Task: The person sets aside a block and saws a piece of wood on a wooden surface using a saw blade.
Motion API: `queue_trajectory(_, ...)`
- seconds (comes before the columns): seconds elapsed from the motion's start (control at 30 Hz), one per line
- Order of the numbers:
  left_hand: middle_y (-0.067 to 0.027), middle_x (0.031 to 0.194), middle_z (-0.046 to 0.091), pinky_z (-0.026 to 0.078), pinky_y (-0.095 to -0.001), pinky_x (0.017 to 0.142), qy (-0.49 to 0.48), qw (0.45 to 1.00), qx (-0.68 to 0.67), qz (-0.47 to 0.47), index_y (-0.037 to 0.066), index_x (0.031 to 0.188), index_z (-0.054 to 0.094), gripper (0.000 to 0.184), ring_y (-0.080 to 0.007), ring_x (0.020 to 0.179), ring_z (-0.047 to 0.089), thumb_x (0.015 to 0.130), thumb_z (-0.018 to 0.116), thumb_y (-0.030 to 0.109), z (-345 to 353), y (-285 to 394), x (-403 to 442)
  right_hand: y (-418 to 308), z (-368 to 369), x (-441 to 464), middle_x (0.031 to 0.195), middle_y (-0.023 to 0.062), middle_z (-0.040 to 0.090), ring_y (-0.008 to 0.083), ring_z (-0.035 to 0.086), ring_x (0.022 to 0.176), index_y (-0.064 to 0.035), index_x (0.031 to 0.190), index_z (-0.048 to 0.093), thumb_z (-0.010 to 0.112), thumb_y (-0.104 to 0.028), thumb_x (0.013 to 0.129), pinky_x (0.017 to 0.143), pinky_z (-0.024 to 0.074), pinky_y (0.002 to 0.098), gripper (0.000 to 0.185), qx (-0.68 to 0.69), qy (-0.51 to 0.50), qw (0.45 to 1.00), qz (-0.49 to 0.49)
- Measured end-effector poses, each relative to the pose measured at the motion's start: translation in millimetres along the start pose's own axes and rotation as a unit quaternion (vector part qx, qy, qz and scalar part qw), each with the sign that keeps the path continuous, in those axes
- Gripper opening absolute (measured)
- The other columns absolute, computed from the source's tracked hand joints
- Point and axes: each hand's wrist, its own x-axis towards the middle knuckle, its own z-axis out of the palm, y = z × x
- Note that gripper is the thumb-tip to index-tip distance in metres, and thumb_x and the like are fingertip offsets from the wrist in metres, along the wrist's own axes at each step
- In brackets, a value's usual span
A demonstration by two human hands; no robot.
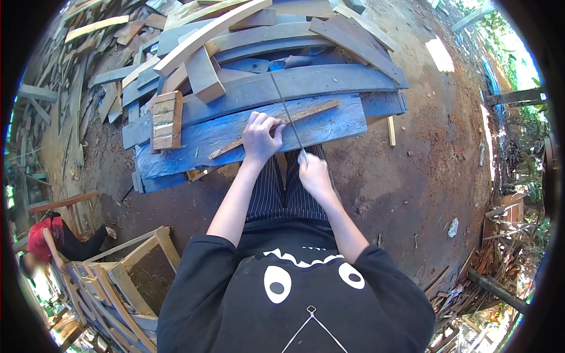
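Observation:
My left hand (262,138) is closed on a narrow strip of wood (318,110), pressing it down on the bluish, worn plank (194,147) of the workbench. The strip lies at a slant, its right end farther from me. In my right hand (315,176) is the handle of a handsaw (287,113), its long thin blade seen edge-on. The blade crosses the strip just right of my left hand and points away from me. How deep it sits in the wood, I cannot tell.
A squared wood block (167,120) stands on the bench's left side. Boards (247,41) are piled across the back. Scrap wood (76,94) covers the ground at left. A wooden frame (138,267) and a person in a red shirt (44,238) are at lower left.

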Motion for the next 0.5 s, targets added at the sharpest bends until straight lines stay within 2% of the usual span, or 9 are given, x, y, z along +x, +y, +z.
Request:
queue_trajectory(0.13,-0.0038,0.072,0.058,0.05,-0.0341,0.066,-0.004,1.0,-0.005,-0.005,0.007,0.07,0.065,0.01,-0.023,0.078,0.057,0.066,0.074,0.01,1,-2,-1,17,-20,-62,0.077,0.0266,0.062,0.0461,0.061,0.075,0.0001,0.086,0.061,0.05,-0.017,0.091,0.067,0.0487,0.0532,0.021,-0.025,-0.017,0.999,0.034)
queue_trajectory(0.23,-0.004,0.072,0.059,0.05,-0.0342,0.066,-0.006,1.0,-0.013,-0.001,0.007,0.07,0.065,0.01,-0.0231,0.079,0.057,0.066,0.074,0.01,1,-2,-1,14,-27,-66,0.078,0.0268,0.062,0.0456,0.061,0.077,0.0001,0.086,0.062,0.05,-0.018,0.091,0.069,0.0491,0.0526,0.022,-0.036,-0.024,0.997,0.056)
queue_trajectory(0.37,-0.0056,0.072,0.059,0.049,-0.0345,0.067,-0.012,1.0,-0.023,0.001,0.006,0.072,0.066,0.011,-0.0244,0.078,0.057,0.066,0.074,0.01,1,-3,-1,4,-2,4,0.079,0.0287,0.061,0.0476,0.059,0.081,0.0015,0.083,0.06,0.047,-0.021,0.092,0.072,0.0472,0.0542,0.027,-0.025,-0.016,1.0,0.007)
queue_trajectory(0.5,-0.0044,0.073,0.059,0.05,-0.0341,0.066,-0.01,1.0,-0.002,0.004,0.007,0.071,0.066,0.011,-0.0233,0.078,0.058,0.066,0.074,0.01,-1,-2,-1,2,0,2,0.078,0.029,0.06,0.0475,0.059,0.079,0.0014,0.084,0.06,0.048,-0.02,0.091,0.071,0.0473,0.0544,0.026,-0.012,-0.004,1.0,0.006)
